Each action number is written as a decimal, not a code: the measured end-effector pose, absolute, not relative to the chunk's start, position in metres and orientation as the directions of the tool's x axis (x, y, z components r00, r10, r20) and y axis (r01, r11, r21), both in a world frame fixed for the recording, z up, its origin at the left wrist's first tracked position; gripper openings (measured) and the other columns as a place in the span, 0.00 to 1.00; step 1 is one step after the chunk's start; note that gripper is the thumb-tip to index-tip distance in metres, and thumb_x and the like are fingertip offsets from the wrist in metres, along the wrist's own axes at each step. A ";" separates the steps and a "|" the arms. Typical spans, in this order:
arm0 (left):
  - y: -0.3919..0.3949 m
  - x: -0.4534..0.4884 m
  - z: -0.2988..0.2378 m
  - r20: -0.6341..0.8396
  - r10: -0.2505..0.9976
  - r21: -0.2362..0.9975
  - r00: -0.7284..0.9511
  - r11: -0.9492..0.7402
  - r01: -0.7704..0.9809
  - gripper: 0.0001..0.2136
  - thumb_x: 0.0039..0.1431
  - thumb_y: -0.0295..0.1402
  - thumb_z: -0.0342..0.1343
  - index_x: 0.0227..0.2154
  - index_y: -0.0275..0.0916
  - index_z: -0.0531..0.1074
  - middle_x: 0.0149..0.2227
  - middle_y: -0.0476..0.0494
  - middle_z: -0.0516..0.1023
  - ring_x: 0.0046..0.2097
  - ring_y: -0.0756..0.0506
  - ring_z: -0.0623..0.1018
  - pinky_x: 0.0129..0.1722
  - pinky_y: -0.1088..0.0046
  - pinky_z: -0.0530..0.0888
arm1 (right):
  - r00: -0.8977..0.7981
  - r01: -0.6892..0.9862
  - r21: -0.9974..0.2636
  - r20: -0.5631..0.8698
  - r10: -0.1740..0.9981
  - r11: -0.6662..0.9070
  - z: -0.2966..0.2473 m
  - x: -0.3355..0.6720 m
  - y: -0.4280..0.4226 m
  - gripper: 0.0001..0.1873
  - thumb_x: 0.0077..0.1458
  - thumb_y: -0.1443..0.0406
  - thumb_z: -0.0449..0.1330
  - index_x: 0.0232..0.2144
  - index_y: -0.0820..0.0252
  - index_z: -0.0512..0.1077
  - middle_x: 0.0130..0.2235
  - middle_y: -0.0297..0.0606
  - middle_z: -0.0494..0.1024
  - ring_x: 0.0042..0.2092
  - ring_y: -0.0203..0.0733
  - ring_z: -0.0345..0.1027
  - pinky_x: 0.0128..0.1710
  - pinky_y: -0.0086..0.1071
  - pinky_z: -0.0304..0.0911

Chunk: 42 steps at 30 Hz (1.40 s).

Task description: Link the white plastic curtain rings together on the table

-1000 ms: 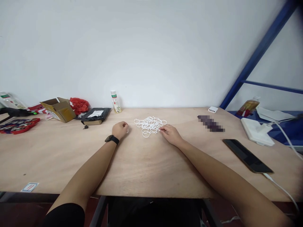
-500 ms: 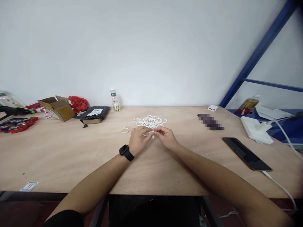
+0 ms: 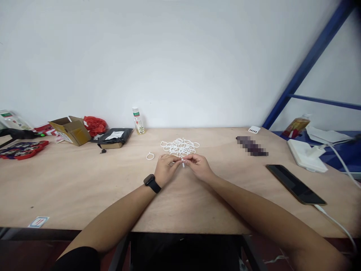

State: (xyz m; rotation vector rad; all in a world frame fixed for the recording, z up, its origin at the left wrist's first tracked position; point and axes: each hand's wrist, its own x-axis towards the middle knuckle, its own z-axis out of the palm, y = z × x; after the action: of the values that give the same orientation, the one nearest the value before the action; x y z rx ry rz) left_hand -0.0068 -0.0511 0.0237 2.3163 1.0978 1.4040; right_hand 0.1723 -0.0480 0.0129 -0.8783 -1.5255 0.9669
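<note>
My left hand (image 3: 167,166), with a black watch on its wrist, pinches a small white plastic ring (image 3: 183,163) at the fingertips. From the other side, the fingers of my right hand (image 3: 199,166) close on the same ring. Only a narrow end of it shows below the fingertips; the rest is hidden by my fingers. Just beyond both hands lies a pile of white plastic rings (image 3: 180,146), each a thin hoop, some with a small tab. A single loose ring (image 3: 150,156) rests on the table to the left of my left hand.
On the wooden table (image 3: 98,188), a bottle (image 3: 138,121), a black parcel (image 3: 116,136), an open cardboard box (image 3: 73,131) and a red tray (image 3: 24,149) stand at the left. A phone (image 3: 295,183) with a cable and a white power strip (image 3: 307,155) lie right.
The ring between my fingertips has turned, so its hoop shows less and a narrow end points down. Both hands stay together in nearly the same place; the view has shifted slightly.
</note>
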 end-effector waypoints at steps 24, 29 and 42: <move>-0.039 -0.024 0.036 0.666 0.649 0.354 0.368 -0.710 0.609 0.04 0.60 0.32 0.54 0.35 0.42 0.72 0.40 0.48 0.80 0.45 0.46 0.76 0.61 0.56 0.58 | -0.251 0.452 -0.658 0.554 0.793 0.603 0.011 0.187 -0.038 0.10 0.59 0.63 0.56 0.41 0.55 0.76 0.39 0.39 0.80 0.41 0.43 0.73 0.41 0.36 0.69; -0.017 -0.049 0.033 0.532 0.786 0.282 0.314 -0.515 0.810 0.06 0.58 0.33 0.52 0.30 0.41 0.73 0.35 0.46 0.80 0.44 0.42 0.75 0.61 0.52 0.56 | -0.353 0.651 -0.455 0.527 0.773 0.608 0.001 0.210 -0.012 0.13 0.59 0.68 0.54 0.43 0.56 0.75 0.44 0.42 0.77 0.49 0.46 0.69 0.50 0.42 0.65; 0.006 -0.070 0.012 0.283 0.944 0.203 0.172 -0.234 0.951 0.11 0.58 0.36 0.49 0.33 0.41 0.75 0.41 0.41 0.79 0.47 0.37 0.74 0.59 0.41 0.50 | -0.499 0.728 -0.301 0.385 0.776 0.617 -0.001 0.211 -0.010 0.19 0.57 0.74 0.53 0.47 0.57 0.75 0.50 0.42 0.75 0.52 0.46 0.66 0.54 0.41 0.61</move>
State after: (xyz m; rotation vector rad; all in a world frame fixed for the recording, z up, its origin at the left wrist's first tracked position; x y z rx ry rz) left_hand -0.0702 0.0063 0.0118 2.4201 1.9570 0.5578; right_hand 0.2109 -0.0099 -0.0008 -1.1859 -2.3558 0.1341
